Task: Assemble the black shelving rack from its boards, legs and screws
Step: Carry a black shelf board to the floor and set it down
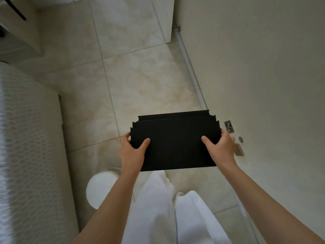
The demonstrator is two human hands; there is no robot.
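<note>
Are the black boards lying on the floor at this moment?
No, the left hand and the right hand grip the stack of black boards by its ends above the tiled floor.

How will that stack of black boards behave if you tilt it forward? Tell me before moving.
The stack of black boards probably stays stiff: the boards lie flat between the left hand and right hand without sagging. Its far edges are already staggered, so loose boards may slide apart if tilted. It likely isn't heavy, since thumbs and fingers alone pinch its ends.

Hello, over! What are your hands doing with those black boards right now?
Left hand and right hand grip the stack of black boards at its ends. Stack held above the tiled floor. White bin by the left leg.
</note>
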